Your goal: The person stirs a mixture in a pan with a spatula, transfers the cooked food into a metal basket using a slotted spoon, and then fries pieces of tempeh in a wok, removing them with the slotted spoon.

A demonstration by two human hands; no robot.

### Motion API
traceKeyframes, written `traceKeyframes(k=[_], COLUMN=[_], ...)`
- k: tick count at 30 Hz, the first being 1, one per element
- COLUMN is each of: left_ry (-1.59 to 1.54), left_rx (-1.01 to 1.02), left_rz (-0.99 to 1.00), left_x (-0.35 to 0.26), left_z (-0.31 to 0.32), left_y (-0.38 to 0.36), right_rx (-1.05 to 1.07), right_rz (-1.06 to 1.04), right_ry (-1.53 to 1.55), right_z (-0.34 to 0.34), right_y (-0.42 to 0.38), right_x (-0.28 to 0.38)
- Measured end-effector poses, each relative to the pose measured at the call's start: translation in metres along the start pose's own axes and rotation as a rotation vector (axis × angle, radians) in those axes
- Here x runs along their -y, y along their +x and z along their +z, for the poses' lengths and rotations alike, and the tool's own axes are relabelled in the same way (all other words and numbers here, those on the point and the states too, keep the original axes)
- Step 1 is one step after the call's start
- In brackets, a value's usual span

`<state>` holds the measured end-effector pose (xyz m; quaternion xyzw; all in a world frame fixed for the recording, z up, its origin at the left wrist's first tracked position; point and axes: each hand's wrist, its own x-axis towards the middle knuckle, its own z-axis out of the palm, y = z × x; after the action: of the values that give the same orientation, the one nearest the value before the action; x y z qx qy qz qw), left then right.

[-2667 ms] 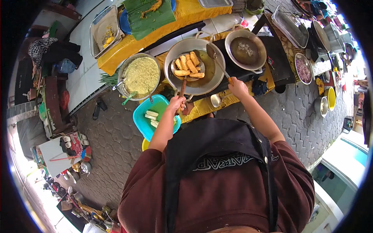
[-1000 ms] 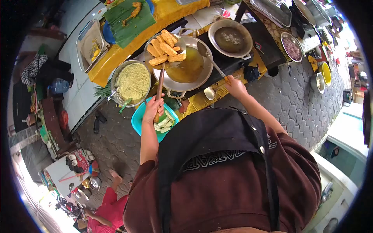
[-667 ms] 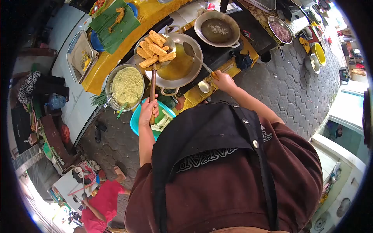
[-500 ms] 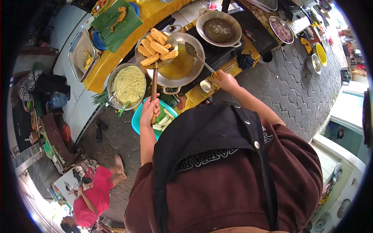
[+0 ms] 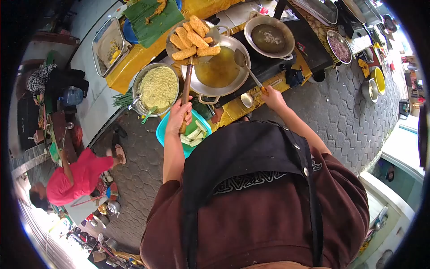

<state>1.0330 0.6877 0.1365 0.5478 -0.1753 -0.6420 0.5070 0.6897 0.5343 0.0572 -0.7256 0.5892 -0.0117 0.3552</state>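
Observation:
My left hand [image 5: 180, 115] is wrapped round the wooden handle of a wide skimmer [image 5: 188, 77]. Several golden fried pieces [image 5: 195, 39] lie on the skimmer, above the left side of a large wok [image 5: 235, 85] with yellowish oil. In my right hand [image 5: 274, 98] is the handle of a metal ladle [image 5: 240, 57], whose head is over the wok's right part. Below my left hand stands a turquoise basin [image 5: 162, 130] with pale sticks [image 5: 195, 133]. A pot of yellow batter [image 5: 156, 89] sits left of the skimmer handle.
A second wok [image 5: 269, 39] stands at the upper right, and a small ladle [image 5: 247, 100] lies near the table edge. Banana leaf [image 5: 154, 22] and a glass tray [image 5: 107, 49] are upper left. A person in red [image 5: 74, 177] is at the lower left; another person [image 5: 56, 83] is farther up.
The table and cookware sit slightly farther right and up in view. The person in red has moved left and up. Both my hands keep their holds.

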Motion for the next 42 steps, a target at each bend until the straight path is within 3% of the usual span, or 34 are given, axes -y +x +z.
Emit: traceKeyframes(k=[15,17,19,21,26,28,33,36,42], left_ry=[-0.039,-0.027,-0.087,-0.071,-0.104,-0.058,-0.100,-0.082,-0.077], left_rx=[-0.022,-0.016,-0.001,0.000,-0.015,-0.030,-0.024,-0.019,0.016], left_rz=[-0.244,-0.249,-0.262,-0.246,-0.259,-0.271,-0.270,-0.213,-0.103], left_x=[0.078,0.083,0.089,0.089,0.091,0.080,0.079,0.066,0.030], left_z=[-0.023,-0.022,-0.026,-0.024,-0.028,-0.020,-0.021,-0.016,0.004], left_y=[0.013,0.016,0.021,0.023,0.024,0.020,0.022,0.016,-0.008], right_rx=[-0.106,0.069,0.042,-0.041,0.002,-0.046,0.045,-0.095,-0.149], right_rz=[-0.049,-0.065,-0.053,-0.048,-0.147,-0.058,-0.133,-0.091,-0.115], right_ry=[0.034,-0.006,0.007,0.053,0.109,0.126,0.108,0.131,0.144], right_z=[-0.015,-0.030,-0.022,-0.019,-0.022,-0.024,-0.026,-0.027,-0.028], right_y=[-0.006,-0.010,-0.008,-0.006,-0.005,-0.007,-0.004,-0.001,0.001], right_x=[0.027,0.044,0.043,0.044,0.036,0.038,0.035,0.036,0.032])
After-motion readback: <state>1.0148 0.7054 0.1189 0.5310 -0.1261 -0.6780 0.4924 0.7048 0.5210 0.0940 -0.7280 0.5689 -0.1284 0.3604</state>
